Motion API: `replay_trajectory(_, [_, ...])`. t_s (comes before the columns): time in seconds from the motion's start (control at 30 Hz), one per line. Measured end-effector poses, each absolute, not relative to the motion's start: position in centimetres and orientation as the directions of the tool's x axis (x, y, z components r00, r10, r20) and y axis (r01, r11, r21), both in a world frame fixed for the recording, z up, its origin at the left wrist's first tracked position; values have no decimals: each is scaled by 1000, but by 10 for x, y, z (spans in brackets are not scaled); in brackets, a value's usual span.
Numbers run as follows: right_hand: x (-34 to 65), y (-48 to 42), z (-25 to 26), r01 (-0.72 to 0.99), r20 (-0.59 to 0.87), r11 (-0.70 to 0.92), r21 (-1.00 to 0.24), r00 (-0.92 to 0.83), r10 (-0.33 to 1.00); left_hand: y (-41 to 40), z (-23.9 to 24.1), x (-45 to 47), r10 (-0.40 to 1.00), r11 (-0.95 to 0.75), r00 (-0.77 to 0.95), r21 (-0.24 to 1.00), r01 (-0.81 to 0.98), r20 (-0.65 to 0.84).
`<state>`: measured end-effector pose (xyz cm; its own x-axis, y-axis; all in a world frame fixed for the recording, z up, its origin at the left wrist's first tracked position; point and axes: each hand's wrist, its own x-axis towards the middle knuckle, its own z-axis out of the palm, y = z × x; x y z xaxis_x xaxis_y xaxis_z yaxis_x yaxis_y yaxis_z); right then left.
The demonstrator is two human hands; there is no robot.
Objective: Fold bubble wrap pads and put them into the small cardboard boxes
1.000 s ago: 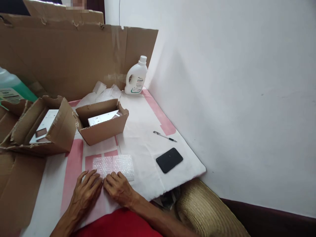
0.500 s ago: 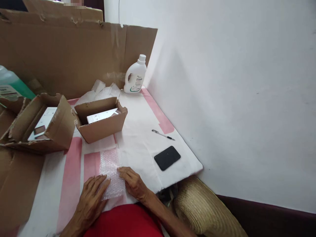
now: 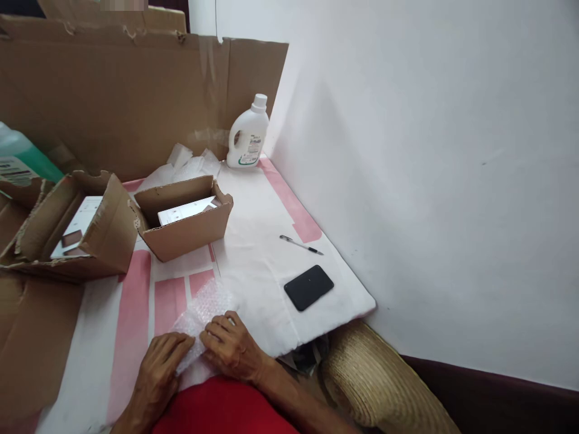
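The wrap (image 3: 211,301) lies on the surface (image 3: 257,301), between the 2 hands. The left hand (image 3: 158,364) touches it from 8 o'clock, the right hand (image 3: 231,351) from 4 o'clock. In each grip the fingers are bent and close together, but their undersides are hidden, so I cannot tell if the wrap is pinched. Seen from the wrap, 1 box (image 3: 192,234) stands at 12 o'clock, the pen (image 3: 301,245) at 2, the phone (image 3: 309,287) at 3.

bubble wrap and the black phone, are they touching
Apart: the head view plainly shows a stretch of white cloth between the bubble wrap and the phone.
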<state>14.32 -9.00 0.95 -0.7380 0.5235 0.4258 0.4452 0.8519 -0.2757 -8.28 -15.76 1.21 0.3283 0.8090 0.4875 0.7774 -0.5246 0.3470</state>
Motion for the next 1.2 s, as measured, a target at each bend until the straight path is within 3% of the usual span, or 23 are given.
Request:
replay_trajectory(0.17, [176, -65, -1, 486, 363, 780, -394, -697, 618, -165, 3, -106, 863, -470, 238, 537, 700, 445])
replay_trajectory(0.3, [186, -50, -5, 362, 412, 689, -627, -597, 688, -163, 11, -106, 905, -390, 121, 682, 619, 408])
replay_trajectory(0.4, [181, -48, -2, 371, 328, 546, -751, -508, 796, -161, 20, -100, 964, -185, -48, 785, 591, 263])
replay_trajectory(0.53, [170, -51, 2, 467, 198, 389, -794, -408, 892, -161, 23, -94, 968, 89, -243, 812, 577, 67])
replay_trajectory(0.7, [151, -56, -2, 626, 160, 326, -708, -308, 938, -154, 13, -91, 881, 345, -472, 707, 617, -18])
replay_trajectory(0.77, [145, -57, -5, 677, 166, 311, -667, -272, 948, -149, 13, -89, 868, 331, -491, 652, 682, 73])
replay_trajectory(0.83, [142, -55, -7, 703, 174, 305, -642, -253, 952, -147, 14, -84, 838, 257, -474, 571, 780, 270])
replay_trajectory(0.93, [141, -53, -5, 718, 178, 301, -628, -244, 953, -146, 14, -74, 814, 42, -238, 354, 934, 530])
replay_trajectory(1.0, [138, -56, -1, 738, 211, 293, -608, -206, 956, -146, 8, -67, 860, -186, 51, 219, 958, 507])
replay_trajectory(1.07, [131, -62, 3, 753, 310, 361, -551, -217, 926, -145, -3, -61, 880, -330, 242, 159, 931, 410])
replay_trajectory(1.13, [121, -72, 4, 699, 398, 555, -451, -399, 826, -142, -16, -58, 882, -351, 289, 111, 930, 373])
replay_trajectory(1.2, [113, -79, -1, 585, 386, 721, -371, -610, 693, -139, -27, -58, 869, -358, 306, 67, 931, 389])
